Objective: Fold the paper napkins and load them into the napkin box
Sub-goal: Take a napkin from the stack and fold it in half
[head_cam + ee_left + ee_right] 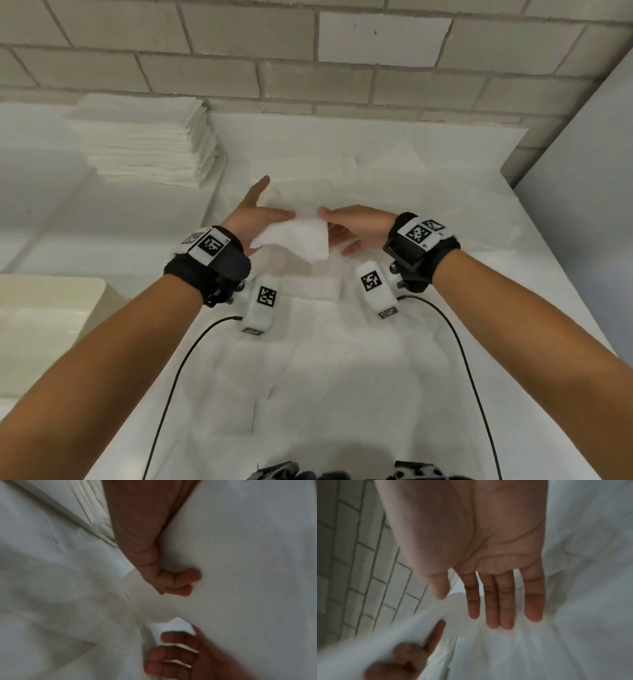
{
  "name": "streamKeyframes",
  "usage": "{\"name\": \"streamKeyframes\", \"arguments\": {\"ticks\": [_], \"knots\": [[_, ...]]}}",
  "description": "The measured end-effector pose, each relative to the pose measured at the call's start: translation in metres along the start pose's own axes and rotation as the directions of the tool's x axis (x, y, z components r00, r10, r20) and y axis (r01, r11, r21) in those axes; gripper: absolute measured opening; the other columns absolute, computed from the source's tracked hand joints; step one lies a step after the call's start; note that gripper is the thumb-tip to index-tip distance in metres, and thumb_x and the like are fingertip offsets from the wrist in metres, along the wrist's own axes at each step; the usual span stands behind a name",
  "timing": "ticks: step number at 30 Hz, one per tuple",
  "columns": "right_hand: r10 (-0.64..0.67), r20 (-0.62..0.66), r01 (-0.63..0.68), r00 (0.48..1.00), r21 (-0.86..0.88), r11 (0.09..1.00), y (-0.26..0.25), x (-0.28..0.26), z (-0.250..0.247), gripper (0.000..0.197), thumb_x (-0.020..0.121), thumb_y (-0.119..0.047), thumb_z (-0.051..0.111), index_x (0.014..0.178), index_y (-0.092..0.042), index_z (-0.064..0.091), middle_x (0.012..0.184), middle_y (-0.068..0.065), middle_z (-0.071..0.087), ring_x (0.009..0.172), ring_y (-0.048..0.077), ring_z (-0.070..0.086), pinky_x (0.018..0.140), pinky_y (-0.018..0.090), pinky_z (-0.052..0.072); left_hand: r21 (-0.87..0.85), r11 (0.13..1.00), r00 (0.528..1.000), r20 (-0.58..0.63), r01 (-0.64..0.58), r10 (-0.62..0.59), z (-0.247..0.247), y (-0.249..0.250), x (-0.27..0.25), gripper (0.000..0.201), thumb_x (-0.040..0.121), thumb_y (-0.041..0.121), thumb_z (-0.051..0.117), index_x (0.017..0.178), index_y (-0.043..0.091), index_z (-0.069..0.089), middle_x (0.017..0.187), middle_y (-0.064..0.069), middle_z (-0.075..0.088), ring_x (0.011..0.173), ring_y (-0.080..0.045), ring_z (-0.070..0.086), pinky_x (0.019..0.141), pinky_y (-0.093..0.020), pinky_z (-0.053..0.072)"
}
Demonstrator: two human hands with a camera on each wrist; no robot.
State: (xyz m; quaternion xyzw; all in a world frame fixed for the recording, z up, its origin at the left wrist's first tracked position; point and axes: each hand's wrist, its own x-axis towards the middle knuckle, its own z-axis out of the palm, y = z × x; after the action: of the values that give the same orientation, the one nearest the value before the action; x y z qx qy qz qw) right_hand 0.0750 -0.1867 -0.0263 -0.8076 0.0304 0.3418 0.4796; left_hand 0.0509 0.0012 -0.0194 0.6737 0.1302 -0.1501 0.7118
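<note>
In the head view a white paper napkin (294,238) hangs above the middle of the table between both hands. My left hand (270,219) pinches its left upper edge with the thumb on top, and the forefinger points away. My right hand (330,222) pinches the right upper corner, thumb above and fingers beneath. The left wrist view shows my left hand (171,582) with curled fingers against the napkin (240,561), and a napkin corner poking out past the right hand's fingers (173,654). In the right wrist view my right hand (453,601) has straight fingers, and the napkin (368,638) is a blur.
A tall stack of flat napkins (147,144) stands at the back left by the brick wall (308,68). White paper sheets cover the table (342,377), with folded pieces (315,287) lying on them. A cream container (51,308) sits at the left edge. A grey panel (582,171) bounds the right.
</note>
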Motion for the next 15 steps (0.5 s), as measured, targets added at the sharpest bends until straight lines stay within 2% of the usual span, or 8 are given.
{"name": "streamKeyframes", "arguments": {"ticks": [2,3,5,7,9,11,13,15], "knots": [[0.028,-0.089,-0.036,0.996,-0.086,0.996,0.001,0.001,0.002,0.046,0.097,-0.050,0.033,0.097,-0.012,0.058,0.091,0.001,0.057,0.090,0.019,0.056,0.078,0.035,0.047,0.038,0.999,1.000,0.000,-0.025,0.025,-0.010,-0.001,-0.012,0.051,0.087,-0.001,0.058,0.131,0.024,0.048,0.095,-0.003,0.065,0.069,-0.005,0.067,0.060,-0.016,0.055],[0.030,-0.141,-0.061,0.990,-0.220,0.974,0.001,0.001,0.002,0.049,0.098,-0.049,0.031,0.105,-0.009,0.058,0.096,0.003,0.057,0.095,0.022,0.056,0.083,0.036,0.048,0.071,0.997,1.000,-0.002,-0.024,0.024,-0.015,-0.003,-0.016,0.046,0.087,0.000,0.058,0.128,0.020,0.054,0.099,-0.004,0.066,0.073,-0.007,0.067,0.066,-0.016,0.054],[0.014,-0.246,-0.136,0.969,-0.489,0.862,0.003,0.002,0.004,0.056,0.096,-0.050,0.037,0.124,-0.004,0.051,0.115,0.010,0.057,0.103,0.027,0.055,0.087,0.034,0.047,0.142,0.990,1.000,-0.015,-0.018,0.020,-0.022,-0.007,-0.020,0.040,0.086,0.002,0.061,0.122,0.019,0.060,0.110,-0.009,0.066,0.087,-0.018,0.065,0.080,-0.024,0.054],[0.008,-0.307,-0.199,0.952,-0.595,0.779,0.002,0.003,0.006,0.066,0.090,-0.057,0.046,0.128,-0.003,0.046,0.125,0.013,0.055,0.102,0.028,0.055,0.082,0.031,0.044,0.155,0.988,1.000,-0.023,-0.013,0.017,-0.024,-0.013,-0.023,0.035,0.085,0.002,0.061,0.117,0.017,0.063,0.105,-0.011,0.066,0.087,-0.022,0.064,0.084,-0.031,0.054],[0.002,-0.321,-0.224,0.947,-0.656,0.721,-0.001,0.003,0.011,0.073,0.085,-0.060,0.052,0.128,-0.001,0.044,0.127,0.014,0.054,0.111,0.029,0.055,0.085,0.030,0.043,0.158,0.987,1.000,-0.031,0.003,0.002,-0.026,-0.021,-0.023,0.034,0.087,0.004,0.059,0.120,0.014,0.061,0.097,-0.009,0.065,0.075,-0.017,0.063,0.070,-0.024,0.055],[-0.010,-0.308,-0.218,0.951,-0.696,0.684,-0.003,0.007,0.013,0.068,0.083,-0.054,0.060,0.123,-0.001,0.048,0.123,0.014,0.057,0.112,0.029,0.055,0.085,0.030,0.044,0.182,0.983,0.997,-0.072,0.018,-0.005,-0.025,-0.028,-0.023,0.039,0.090,0.008,0.058,0.128,0.016,0.054,0.103,-0.007,0.061,0.076,-0.012,0.060,0.064,-0.018,0.052],[0.000,-0.304,-0.222,0.953,-0.696,0.683,-0.004,0.013,0.014,0.060,0.081,-0.046,0.066,0.119,-0.002,0.051,0.119,0.012,0.059,0.108,0.029,0.057,0.084,0.031,0.046,0.176,0.984,0.989,-0.147,0.031,-0.005,-0.025,-0.035,-0.021,0.050,0.093,0.014,0.054,0.140,0.019,0.039,0.120,-0.007,0.053,0.093,-0.014,0.058,0.077,-0.022,0.048],[0.010,-0.285,-0.205,0.958,-0.665,0.718,-0.005,0.018,0.013,0.050,0.081,-0.040,0.069,0.112,-0.004,0.055,0.112,0.010,0.062,0.104,0.029,0.058,0.082,0.030,0.048,0.100,0.993,0.978,-0.207,0.054,-0.032,-0.025,-0.036,-0.018,0.053,0.096,0.014,0.048,0.145,0.014,0.028,0.138,-0.013,0.044,0.119,-0.025,0.050,0.099,-0.034,0.042]]}}
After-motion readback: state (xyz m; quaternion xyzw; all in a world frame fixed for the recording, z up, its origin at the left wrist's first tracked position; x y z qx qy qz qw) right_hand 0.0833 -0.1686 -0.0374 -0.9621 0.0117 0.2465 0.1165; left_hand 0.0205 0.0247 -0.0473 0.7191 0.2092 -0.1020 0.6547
